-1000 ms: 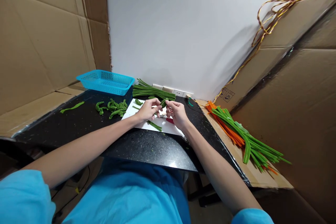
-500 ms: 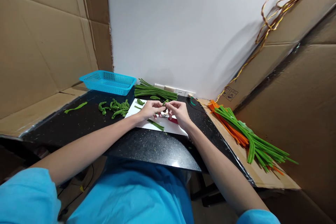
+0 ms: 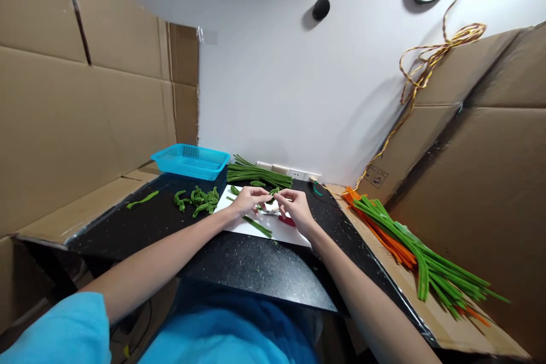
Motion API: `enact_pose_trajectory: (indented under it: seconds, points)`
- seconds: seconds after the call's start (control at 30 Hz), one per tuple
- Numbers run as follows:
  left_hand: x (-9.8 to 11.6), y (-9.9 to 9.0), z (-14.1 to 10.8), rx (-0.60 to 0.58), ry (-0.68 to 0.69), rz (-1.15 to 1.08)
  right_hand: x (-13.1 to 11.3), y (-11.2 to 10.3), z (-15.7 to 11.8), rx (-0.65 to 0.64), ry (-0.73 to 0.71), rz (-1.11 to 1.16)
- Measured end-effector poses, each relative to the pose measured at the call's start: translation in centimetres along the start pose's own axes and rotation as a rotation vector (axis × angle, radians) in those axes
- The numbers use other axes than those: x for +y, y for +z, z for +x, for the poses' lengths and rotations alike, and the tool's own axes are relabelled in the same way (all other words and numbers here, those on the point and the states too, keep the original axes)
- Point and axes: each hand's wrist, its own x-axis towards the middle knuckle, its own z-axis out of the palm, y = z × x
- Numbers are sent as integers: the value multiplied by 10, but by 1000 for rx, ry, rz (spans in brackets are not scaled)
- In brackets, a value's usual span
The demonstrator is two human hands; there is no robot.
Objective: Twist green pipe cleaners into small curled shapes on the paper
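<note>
Left hand (image 3: 249,201) and right hand (image 3: 296,209) pinch the green strip (image 3: 274,191) (springy, probably); loosening either could flick it toward twelve o'clock.

The basket (image 3: 187,166) sits at the table's (image 3: 256,264) back left, behind the clustered pieces (image 3: 205,200); a strip (image 3: 143,199) lies left of them. Right of the basket, the bundle (image 3: 259,174) lies behind the sheet (image 3: 284,234). On the sheet, the tool (image 3: 286,220) lies right of the cut stems (image 3: 258,227). Farther right, the stem pile (image 3: 430,259) rests on cardboard (image 3: 464,329).
</note>
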Motion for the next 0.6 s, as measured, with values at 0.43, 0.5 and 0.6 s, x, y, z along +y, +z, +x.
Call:
enact_pose_trajectory:
  seconds: [0.43,0.5,0.6]
  points:
    - [-16,-1,6,11,159,95,5,-4,3,-68,-95,-116]
    - [-20,-1,8,43,167,121,6,-3,0,-100,-207,-332]
    - [-22,-1,10,126,119,97,4,-1,-4,-108,-351,-661]
